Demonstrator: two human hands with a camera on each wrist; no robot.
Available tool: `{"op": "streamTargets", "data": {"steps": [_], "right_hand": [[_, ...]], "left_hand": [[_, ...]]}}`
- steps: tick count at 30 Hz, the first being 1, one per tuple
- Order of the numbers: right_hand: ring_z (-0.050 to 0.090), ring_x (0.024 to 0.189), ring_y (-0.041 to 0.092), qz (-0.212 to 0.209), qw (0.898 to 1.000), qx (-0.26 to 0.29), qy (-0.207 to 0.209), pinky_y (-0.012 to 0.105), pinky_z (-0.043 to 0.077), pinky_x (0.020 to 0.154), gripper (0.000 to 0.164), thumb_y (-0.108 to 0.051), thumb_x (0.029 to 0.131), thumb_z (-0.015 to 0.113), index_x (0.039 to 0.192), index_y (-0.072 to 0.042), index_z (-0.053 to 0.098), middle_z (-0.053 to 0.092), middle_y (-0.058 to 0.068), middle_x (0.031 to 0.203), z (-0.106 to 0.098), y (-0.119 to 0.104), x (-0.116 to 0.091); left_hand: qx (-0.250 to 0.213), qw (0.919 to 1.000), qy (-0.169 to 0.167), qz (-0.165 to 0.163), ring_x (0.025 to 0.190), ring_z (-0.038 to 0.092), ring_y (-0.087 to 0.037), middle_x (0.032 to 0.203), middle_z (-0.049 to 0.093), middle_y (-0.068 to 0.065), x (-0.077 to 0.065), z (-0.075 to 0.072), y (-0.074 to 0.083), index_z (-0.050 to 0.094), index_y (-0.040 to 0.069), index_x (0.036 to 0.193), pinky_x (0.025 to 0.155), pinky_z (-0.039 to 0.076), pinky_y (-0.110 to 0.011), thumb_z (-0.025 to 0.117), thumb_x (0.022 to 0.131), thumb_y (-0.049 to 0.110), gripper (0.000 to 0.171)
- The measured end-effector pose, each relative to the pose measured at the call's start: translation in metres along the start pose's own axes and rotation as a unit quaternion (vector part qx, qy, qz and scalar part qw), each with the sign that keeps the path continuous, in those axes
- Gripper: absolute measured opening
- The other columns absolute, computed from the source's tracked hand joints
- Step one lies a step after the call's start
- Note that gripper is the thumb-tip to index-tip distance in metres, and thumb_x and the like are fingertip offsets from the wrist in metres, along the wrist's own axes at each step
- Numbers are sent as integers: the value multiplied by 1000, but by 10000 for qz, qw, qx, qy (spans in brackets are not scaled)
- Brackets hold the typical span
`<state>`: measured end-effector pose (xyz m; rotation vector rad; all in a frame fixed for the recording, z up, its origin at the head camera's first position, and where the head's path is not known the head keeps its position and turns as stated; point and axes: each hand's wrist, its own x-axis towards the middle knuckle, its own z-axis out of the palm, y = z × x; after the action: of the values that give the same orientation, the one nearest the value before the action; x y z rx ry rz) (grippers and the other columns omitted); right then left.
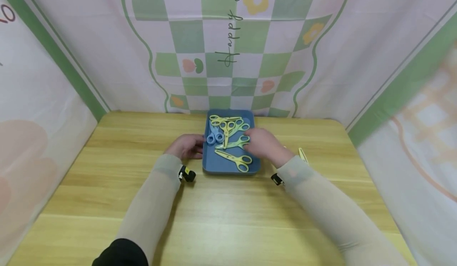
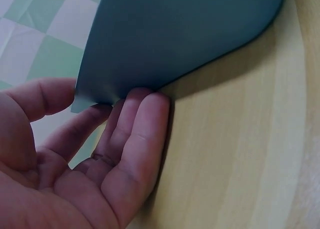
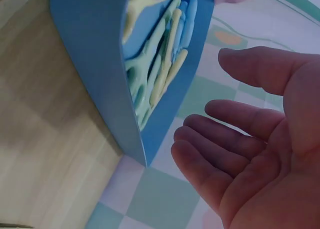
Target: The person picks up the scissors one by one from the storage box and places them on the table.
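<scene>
A shallow blue tray (image 1: 210, 166) stands near the back of the table with several small scissors lying in it. Among them are yellow scissors (image 1: 233, 159) at the front, green scissors (image 1: 233, 143) behind these, and blue scissors (image 1: 215, 135) at the left. My left hand (image 1: 187, 146) pinches the tray's left edge, thumb at the rim and fingers against the outer wall (image 2: 185, 39). Over the tray's right rim is my right hand (image 1: 263, 143); its fingers (image 3: 200, 174) are loosely bent with nothing between them. In the head view it overlaps the handles of the green scissors.
A yellow, blade-like piece (image 1: 302, 155) lies on the wooden table (image 1: 228, 218) at the right, partly hidden behind my right forearm. A checkered cloth (image 1: 221, 31) hangs right behind the table's back edge, with more cloth at both sides.
</scene>
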<state>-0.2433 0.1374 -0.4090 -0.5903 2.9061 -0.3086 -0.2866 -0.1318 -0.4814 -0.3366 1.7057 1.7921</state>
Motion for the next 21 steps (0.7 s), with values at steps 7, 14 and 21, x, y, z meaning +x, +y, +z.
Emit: {"op": "streamTargets", "data": {"steps": [7, 14, 21], "right_hand": [[48, 130, 37, 250, 9983, 368, -374, 50, 37, 110, 60, -21, 88, 70, 140, 3, 52, 53, 17, 142, 6, -5, 0], [60, 110, 33, 161, 9978, 178, -610, 48, 48, 98, 44, -23, 87, 74, 122, 2, 64, 66, 16, 119, 6, -8, 5], [50, 65, 20, 137, 9947, 8, -1019, 39, 47, 64, 26, -25, 85, 76, 70, -9, 61, 56, 2, 70, 9, -12, 17]], "left_hand": [[27, 10000, 58, 31, 91, 67, -26, 111, 68, -15, -1, 1, 0, 58, 4, 134, 81, 59, -40, 56, 100, 15, 36], [-22, 10000, -1, 2, 91, 67, -26, 112, 67, -16, -2, 1, 2, 59, 3, 132, 82, 59, -40, 56, 100, 13, 34], [0, 10000, 31, 22, 92, 67, -27, 113, 67, -17, -3, 1, 2, 58, 2, 132, 81, 59, -40, 57, 100, 14, 35]]}}
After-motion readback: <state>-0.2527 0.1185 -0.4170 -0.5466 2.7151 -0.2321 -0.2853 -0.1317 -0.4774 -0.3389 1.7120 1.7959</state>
